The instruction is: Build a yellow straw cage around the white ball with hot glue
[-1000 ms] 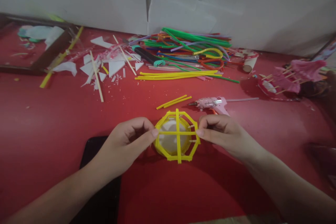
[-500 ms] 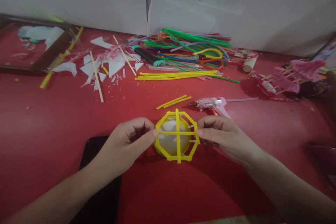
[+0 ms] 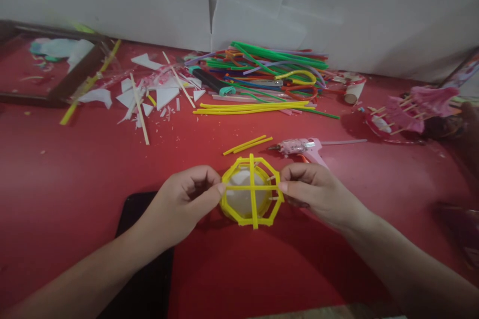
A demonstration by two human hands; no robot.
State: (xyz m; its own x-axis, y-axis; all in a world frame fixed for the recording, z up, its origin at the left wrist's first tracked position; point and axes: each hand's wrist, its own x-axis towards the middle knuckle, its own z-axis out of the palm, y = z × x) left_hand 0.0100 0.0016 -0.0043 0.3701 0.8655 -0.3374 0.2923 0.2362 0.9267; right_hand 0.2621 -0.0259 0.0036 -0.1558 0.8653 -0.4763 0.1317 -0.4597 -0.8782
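A yellow frame of pipe-cleaner-like sticks (image 3: 253, 204), many-sided with two strips crossing at its centre, stands in front of me around a pale round base. My left hand (image 3: 194, 192) pinches its left rim where the crosswise strip ends. On the opposite side my right hand (image 3: 310, 187) is closed on the right rim, thumb on the other end of that strip. Short pale pegs show inside the right side. Just beyond the frame lie two short yellow sticks (image 3: 247, 145) and a pink hot glue gun (image 3: 299, 146).
Behind lie a bundle of coloured pipe cleaners (image 3: 277, 62), several long yellow sticks (image 3: 254, 107) and a black-and-teal cutter (image 3: 211, 80). White scraps (image 3: 166, 94) litter the left. A pink craft piece (image 3: 419, 107) stands right; a dark flat object (image 3: 142, 279) lies under my left forearm.
The yellow frame tilts very slightly, its near edge sitting a little higher in view. Both hands keep their hold on its sides.
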